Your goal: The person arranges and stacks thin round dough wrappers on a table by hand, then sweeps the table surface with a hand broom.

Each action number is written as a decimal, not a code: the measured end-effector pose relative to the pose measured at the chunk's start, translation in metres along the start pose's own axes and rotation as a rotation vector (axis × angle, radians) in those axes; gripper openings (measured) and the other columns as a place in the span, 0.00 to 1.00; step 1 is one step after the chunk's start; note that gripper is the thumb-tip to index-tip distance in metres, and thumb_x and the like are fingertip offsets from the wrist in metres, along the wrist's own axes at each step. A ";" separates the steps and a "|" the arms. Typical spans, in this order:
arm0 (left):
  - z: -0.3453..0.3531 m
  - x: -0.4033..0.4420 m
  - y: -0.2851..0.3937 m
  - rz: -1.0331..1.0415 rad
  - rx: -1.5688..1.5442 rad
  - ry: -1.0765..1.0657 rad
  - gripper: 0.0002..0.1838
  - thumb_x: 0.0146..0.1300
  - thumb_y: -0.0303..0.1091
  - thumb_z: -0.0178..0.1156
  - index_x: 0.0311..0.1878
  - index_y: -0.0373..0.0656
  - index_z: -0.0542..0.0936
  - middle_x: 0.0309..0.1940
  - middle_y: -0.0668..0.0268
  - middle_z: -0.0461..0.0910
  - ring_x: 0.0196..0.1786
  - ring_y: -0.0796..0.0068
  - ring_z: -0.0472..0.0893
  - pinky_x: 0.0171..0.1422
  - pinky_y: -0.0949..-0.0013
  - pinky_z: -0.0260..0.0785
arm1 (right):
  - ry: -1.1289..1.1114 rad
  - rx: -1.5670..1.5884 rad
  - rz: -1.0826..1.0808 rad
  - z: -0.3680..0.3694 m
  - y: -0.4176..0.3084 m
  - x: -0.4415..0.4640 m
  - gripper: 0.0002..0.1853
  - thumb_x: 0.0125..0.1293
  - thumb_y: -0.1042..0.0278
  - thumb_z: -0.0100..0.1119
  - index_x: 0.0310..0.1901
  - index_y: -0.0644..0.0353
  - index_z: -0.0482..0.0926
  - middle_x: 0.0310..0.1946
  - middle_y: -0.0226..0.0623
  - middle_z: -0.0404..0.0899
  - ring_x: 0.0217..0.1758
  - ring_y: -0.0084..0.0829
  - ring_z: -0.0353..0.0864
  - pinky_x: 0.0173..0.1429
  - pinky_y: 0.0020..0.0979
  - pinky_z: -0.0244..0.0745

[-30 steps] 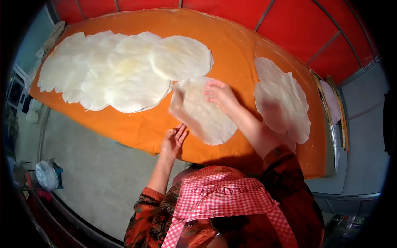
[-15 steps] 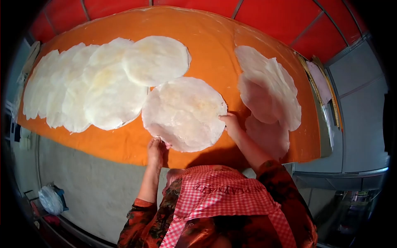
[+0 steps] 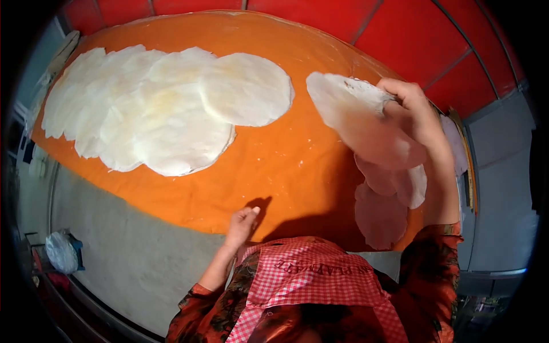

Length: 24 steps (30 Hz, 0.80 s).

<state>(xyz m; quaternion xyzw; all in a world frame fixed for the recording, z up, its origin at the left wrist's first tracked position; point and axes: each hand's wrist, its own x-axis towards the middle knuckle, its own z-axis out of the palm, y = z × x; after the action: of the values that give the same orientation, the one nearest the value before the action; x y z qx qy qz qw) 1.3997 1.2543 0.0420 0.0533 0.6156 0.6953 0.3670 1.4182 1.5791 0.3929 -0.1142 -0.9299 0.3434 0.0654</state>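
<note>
My right hand [image 3: 409, 106] is closed on the edge of a thin round white sheet [image 3: 357, 123], which hangs tilted above the right part of the orange cloth [image 3: 280, 171]. Beneath it, more thin sheets [image 3: 382, 217] overlap on the cloth. Near the front edge, my left hand [image 3: 244, 224] is closed over the cloth, its fingers curled together; whether something small is between them cannot be made out. On the left, several round white sheets [image 3: 166, 114] lie overlapping in rows.
Red panels [image 3: 409, 43] stand behind the cloth-covered table. Sticks and a pale item [image 3: 454, 143] are at its right end. A plastic-wrapped object [image 3: 62, 251] sits at the lower left by the grey floor [image 3: 126, 257].
The round sheet that lay flat in front of me is lifted to the right by my right hand. My left hand has let go of its edge and curled up. The view has shifted.
</note>
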 end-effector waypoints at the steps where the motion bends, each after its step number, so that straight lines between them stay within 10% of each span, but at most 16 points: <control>1: 0.003 0.002 0.000 0.031 0.009 -0.027 0.22 0.70 0.39 0.58 0.18 0.45 0.69 0.15 0.76 0.68 0.20 0.87 0.64 0.25 0.76 0.56 | -0.050 -0.162 -0.060 -0.004 -0.026 0.005 0.07 0.56 0.79 0.46 0.33 0.65 0.75 0.25 0.29 0.71 0.31 0.21 0.69 0.35 0.23 0.64; 8: 0.013 0.027 -0.019 0.184 -0.270 0.019 0.06 0.61 0.22 0.60 0.36 0.42 0.72 0.21 0.75 0.67 0.21 0.85 0.65 0.28 0.78 0.58 | -0.194 -0.285 -0.351 0.025 -0.056 0.065 0.11 0.50 0.81 0.42 0.34 0.68 0.74 0.23 0.38 0.69 0.29 0.26 0.69 0.35 0.28 0.66; 13: 0.012 0.042 0.012 -0.002 -0.373 0.001 0.25 0.61 0.22 0.60 0.60 0.40 0.66 0.22 0.73 0.69 0.20 0.83 0.66 0.23 0.79 0.58 | 0.117 -0.618 -0.599 0.098 0.028 0.147 0.16 0.57 0.78 0.48 0.47 0.62 0.77 0.47 0.46 0.79 0.54 0.42 0.76 0.56 0.39 0.71; 19: 0.009 0.059 0.028 -0.190 -0.446 0.186 0.24 0.64 0.27 0.59 0.62 0.38 0.64 0.23 0.72 0.70 0.19 0.83 0.66 0.19 0.78 0.56 | 0.299 -0.683 -0.374 0.159 0.113 0.125 0.24 0.58 0.76 0.53 0.59 0.59 0.71 0.60 0.44 0.72 0.62 0.47 0.70 0.65 0.41 0.67; 24: 0.012 0.084 0.034 -0.155 -0.544 0.263 0.19 0.64 0.27 0.59 0.55 0.40 0.66 0.22 0.71 0.70 0.18 0.82 0.65 0.18 0.78 0.55 | 0.233 -0.305 0.114 0.194 0.230 0.052 0.18 0.61 0.69 0.60 0.52 0.62 0.72 0.49 0.44 0.77 0.53 0.40 0.77 0.57 0.36 0.73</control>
<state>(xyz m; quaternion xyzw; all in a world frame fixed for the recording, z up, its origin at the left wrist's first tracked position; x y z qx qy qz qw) 1.3301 1.3134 0.0432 -0.1847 0.4513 0.8054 0.3368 1.3677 1.6415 0.0979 -0.2143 -0.9493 0.1862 0.1349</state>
